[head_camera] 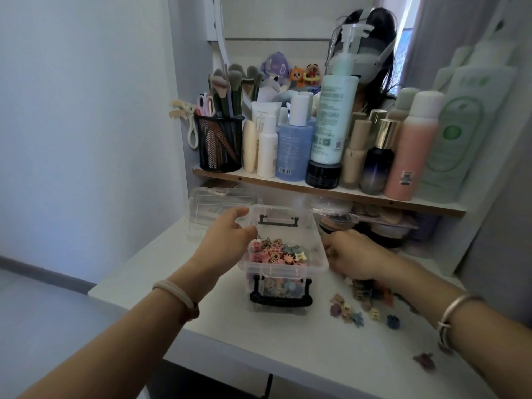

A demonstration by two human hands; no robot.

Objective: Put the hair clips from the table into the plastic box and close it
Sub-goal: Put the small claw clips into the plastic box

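Observation:
A clear plastic box (283, 269) with black latches stands open at the middle of the white table, filled with several small colourful hair clips (276, 253). My left hand (227, 240) grips the box's left rim near its back corner. My right hand (355, 256) hovers just right of the box's right rim with its fingers curled shut; a small hair clip shows at the fingertips. More loose hair clips (364, 308) lie scattered on the table right of the box, partly under my right forearm. A clear lid-like piece (213, 207) lies behind my left hand.
A shelf (331, 192) just behind and above the box carries bottles, a jar and a black mesh cup of brushes (220, 142). Containers sit under the shelf at the back right. The table's front edge (259, 355) runs diagonally; one stray clip (424, 359) lies near it.

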